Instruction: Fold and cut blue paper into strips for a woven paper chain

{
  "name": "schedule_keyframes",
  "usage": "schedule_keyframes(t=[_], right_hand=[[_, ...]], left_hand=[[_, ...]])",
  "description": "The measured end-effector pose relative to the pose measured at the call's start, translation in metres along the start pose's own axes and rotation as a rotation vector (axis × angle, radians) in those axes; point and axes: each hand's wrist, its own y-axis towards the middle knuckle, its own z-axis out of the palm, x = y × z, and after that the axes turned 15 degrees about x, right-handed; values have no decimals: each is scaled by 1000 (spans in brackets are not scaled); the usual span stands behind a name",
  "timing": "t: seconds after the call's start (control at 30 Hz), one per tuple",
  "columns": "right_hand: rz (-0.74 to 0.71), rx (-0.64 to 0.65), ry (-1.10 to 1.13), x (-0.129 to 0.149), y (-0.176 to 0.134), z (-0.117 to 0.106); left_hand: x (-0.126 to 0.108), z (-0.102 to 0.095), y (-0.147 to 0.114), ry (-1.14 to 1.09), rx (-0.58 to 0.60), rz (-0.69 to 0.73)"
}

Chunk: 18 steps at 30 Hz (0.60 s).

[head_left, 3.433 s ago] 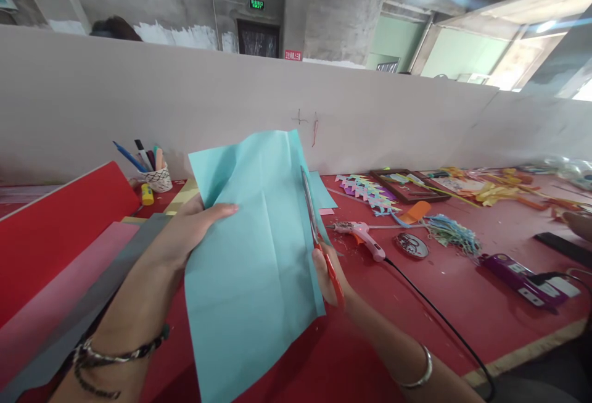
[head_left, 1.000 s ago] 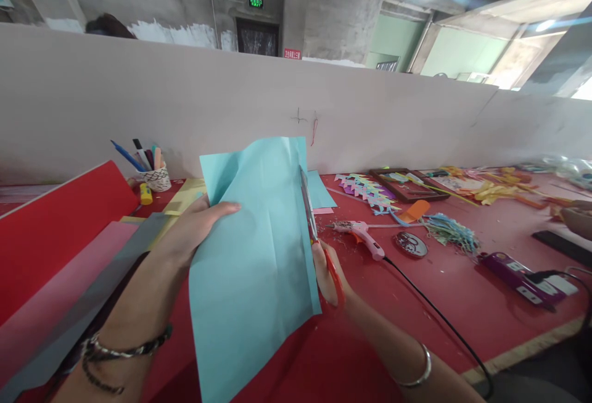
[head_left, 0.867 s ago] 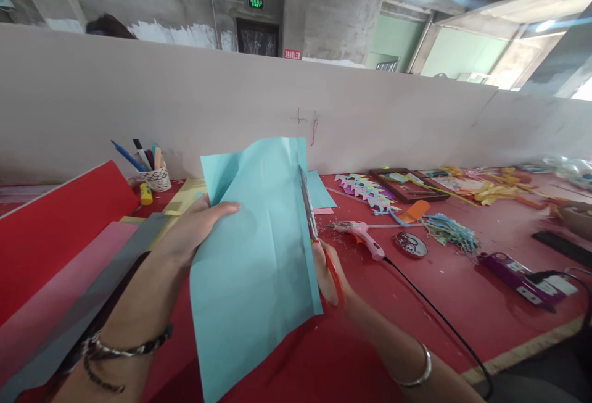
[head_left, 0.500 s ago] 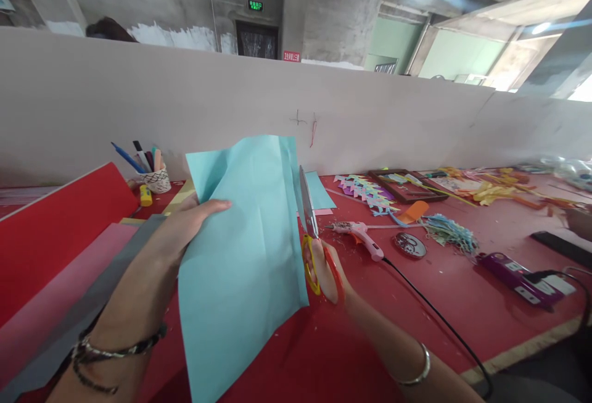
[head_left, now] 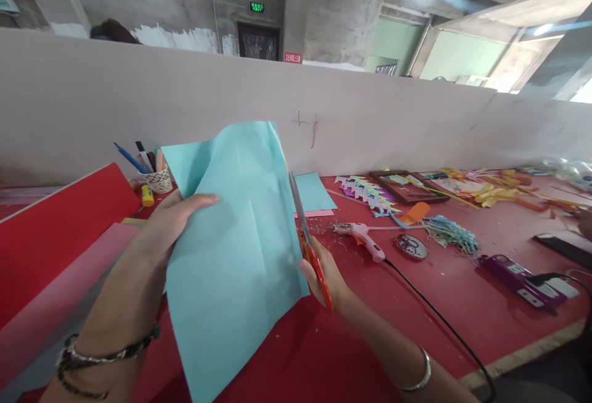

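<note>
In the middle of the frame, the big light blue paper (head_left: 231,255) runs longest up and down, its left side pinched by the left hand (head_left: 178,221), while the right hand (head_left: 326,270), nearest its right edge, grips red-handled scissors (head_left: 300,208) pointing up beside it.

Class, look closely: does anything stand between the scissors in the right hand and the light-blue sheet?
Nothing visible does. The scissors in the right hand lie along the right edge of the light-blue sheet; whether the blades touch it is unclear. The pink glue gun lies farther right, outside that gap.
</note>
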Motion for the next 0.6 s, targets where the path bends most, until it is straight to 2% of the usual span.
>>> schedule_keyframes(t=[0.2,0.4,0.6], right_hand=[[15,6,-86,-6,-2,3],[55,33,-64,-5,-2,1],[98,44,-52,-4,-1,2]], left_hand=[[2,-5,-1,22,-58,48],[4,-6,0,32,-27,57],[1,-2,-2,27,-6,4]])
